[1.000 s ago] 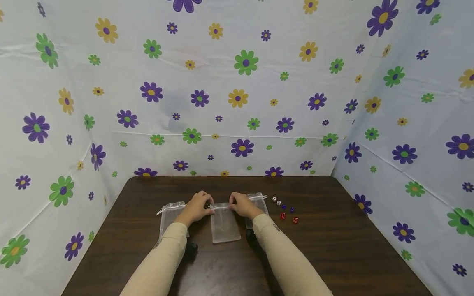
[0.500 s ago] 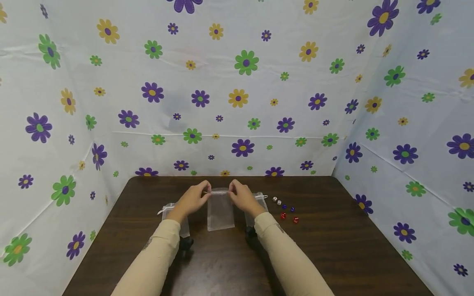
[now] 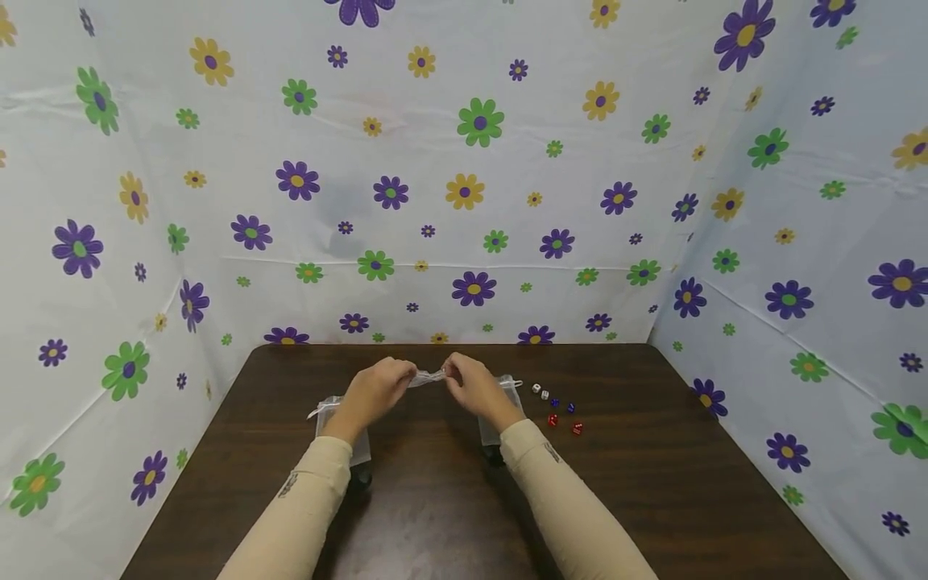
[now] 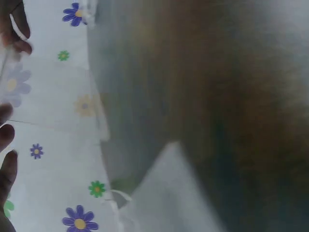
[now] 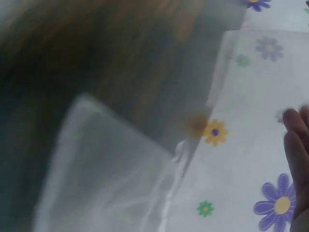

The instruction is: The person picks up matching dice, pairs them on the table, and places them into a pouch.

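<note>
Now, just below the centre of the head view, the left hand (image 3: pixel 374 392) and right hand (image 3: pixel 474 388) are pinching opposite sides of a sheer pouch (image 3: pixel 428 378), fingers curled on its edge. A second pouch (image 3: pixel 360 448) is lying lower left, a third pouch (image 3: pixel 489 432) lower right, with six dice (image 3: pixel 553 420) sitting farther right.

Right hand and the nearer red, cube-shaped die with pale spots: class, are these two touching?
Apart. The head view shows it plainly: a stretch of dark brown tabletop separates the right hand from the nearer red die.
</note>
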Available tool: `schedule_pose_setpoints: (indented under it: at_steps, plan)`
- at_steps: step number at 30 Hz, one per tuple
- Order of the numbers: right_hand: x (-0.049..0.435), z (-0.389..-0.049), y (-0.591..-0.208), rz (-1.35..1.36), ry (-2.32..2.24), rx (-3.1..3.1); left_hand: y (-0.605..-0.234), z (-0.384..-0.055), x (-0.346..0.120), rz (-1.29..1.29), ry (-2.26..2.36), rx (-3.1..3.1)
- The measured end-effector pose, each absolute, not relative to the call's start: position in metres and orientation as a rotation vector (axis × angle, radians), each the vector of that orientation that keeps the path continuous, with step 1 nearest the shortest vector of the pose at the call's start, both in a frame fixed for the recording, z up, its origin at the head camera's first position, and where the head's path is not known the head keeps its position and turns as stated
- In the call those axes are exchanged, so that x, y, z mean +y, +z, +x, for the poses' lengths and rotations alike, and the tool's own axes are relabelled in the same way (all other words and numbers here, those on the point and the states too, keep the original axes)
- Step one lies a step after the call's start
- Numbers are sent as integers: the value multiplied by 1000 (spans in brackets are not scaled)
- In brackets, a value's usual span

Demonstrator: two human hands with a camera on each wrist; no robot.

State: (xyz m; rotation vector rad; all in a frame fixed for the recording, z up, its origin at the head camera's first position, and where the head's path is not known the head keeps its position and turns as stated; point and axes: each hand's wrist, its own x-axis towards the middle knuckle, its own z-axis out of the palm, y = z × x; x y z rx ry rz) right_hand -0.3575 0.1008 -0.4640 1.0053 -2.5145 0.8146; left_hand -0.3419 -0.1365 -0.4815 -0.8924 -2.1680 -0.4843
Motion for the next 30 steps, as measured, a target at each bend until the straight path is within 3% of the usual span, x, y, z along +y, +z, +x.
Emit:
schedule_pose_setpoints:
  at_steps: [15, 30]
  plan:
    - [110, -355, -499, 1187, 643, -2805, -513, -321, -138, -905, -1003, -2577]
    - [107, -350, -505, 1185, 861, -2843, -515, -317, -141, -892, -964, -2739]
